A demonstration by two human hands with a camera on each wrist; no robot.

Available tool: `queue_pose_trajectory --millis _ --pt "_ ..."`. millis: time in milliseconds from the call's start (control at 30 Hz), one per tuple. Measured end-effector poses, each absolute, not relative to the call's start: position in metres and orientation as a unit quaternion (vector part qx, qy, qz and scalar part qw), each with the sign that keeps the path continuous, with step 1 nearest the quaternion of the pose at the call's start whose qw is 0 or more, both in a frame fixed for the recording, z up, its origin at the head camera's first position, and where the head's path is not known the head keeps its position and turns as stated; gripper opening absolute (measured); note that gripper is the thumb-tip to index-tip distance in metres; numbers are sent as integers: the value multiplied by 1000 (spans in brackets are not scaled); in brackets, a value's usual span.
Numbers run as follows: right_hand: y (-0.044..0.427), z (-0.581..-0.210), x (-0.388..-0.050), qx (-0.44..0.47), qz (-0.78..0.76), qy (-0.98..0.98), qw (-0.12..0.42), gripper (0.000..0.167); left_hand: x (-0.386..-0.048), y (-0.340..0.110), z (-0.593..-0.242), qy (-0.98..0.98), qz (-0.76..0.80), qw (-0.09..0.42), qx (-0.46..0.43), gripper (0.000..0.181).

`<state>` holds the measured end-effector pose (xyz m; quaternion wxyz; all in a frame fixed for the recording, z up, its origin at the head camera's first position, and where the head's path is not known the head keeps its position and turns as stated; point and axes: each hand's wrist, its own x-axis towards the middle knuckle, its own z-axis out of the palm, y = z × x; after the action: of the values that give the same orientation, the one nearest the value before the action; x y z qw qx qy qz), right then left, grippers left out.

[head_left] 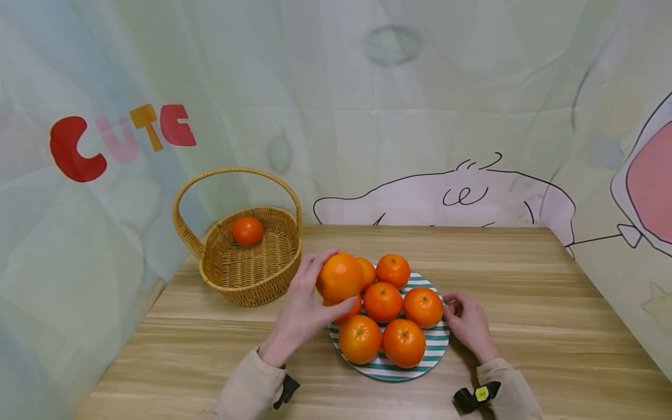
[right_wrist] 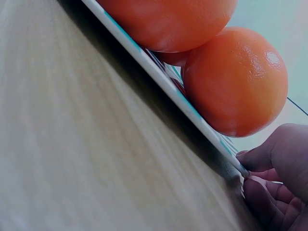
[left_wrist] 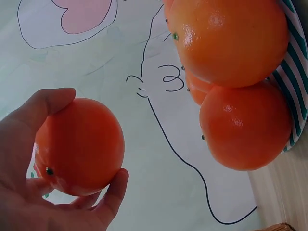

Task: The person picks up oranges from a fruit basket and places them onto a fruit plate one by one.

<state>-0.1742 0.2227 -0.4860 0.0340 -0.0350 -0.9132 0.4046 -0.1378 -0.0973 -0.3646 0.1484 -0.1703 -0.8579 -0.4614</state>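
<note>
My left hand (head_left: 300,303) grips an orange (head_left: 340,277) between thumb and fingers, held above the left side of the plate. In the left wrist view this orange (left_wrist: 82,147) hangs apart from the others, its green stem spot showing. A round plate with green and white stripes (head_left: 391,371) carries several more oranges (head_left: 383,302), some partly hidden behind the held one. My right hand (head_left: 469,324) is at the plate's right edge. The right wrist view shows its thumb and fingers pinching the plate's rim (right_wrist: 192,115), beside an orange (right_wrist: 236,82).
A wicker basket (head_left: 252,296) with a tall arched handle stands at the left back of the wooden table (head_left: 525,280). One red-orange round fruit (head_left: 248,231) lies inside it. A printed curtain (head_left: 336,116) hangs behind and along the sides.
</note>
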Motion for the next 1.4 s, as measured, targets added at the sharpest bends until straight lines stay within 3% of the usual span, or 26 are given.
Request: queue_pose_trajectory --millis 300,700,1400 --pt "223 -486 -174 -29 407 -912 36 24 -151 -87 -368 -872 -442 119 -175 80" --pt "223 -488 -173 -33 403 -913 47 23 -189 -59 -375 -887 -424 26 -178 77" --pt "223 -488 -174 -36 404 -913 48 24 -209 -43 -385 -917 -363 -2 -167 80"
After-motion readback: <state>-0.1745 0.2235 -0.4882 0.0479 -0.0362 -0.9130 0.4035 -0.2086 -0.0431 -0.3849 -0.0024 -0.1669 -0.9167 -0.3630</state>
